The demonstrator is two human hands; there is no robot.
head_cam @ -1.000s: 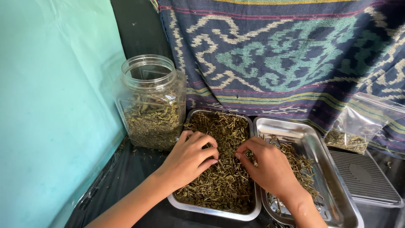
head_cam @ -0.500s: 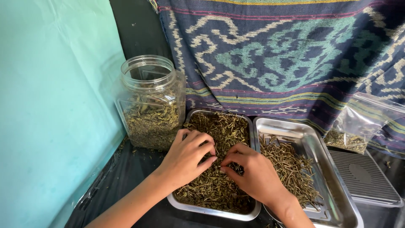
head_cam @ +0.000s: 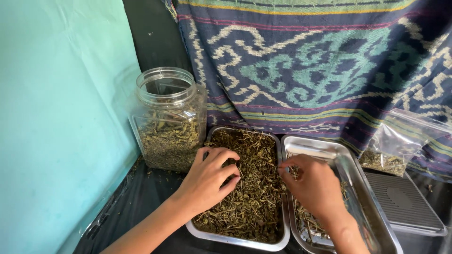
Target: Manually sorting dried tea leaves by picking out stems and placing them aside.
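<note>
Patterned cloth point(head_cam: 320, 70) hangs behind the dark desk point(head_cam: 150, 197); two steel trays run lengthwise away from the viewer, touching side by side; left tray point(head_cam: 235, 237) brims with dried brown-green herbs point(head_cam: 254, 188); left hand point(head_cam: 209, 181) rests there, fingers loosely curled; right hand point(head_cam: 315, 186) pinches sprigs above the right tray point(head_cam: 339, 150); jar point(head_cam: 169, 117) crowds the left edge.

The wall point(head_cam: 56, 117) is plain turquoise. The woven cloth point(head_cam: 320, 70) is dark blue with teal and cream scrolls and yellow, green and pink stripes. Olive-brown dried herbs point(head_cam: 249, 197) fill a silver metal tray point(head_cam: 235, 241); the plastic jar point(head_cam: 169, 117) is clear.
</note>
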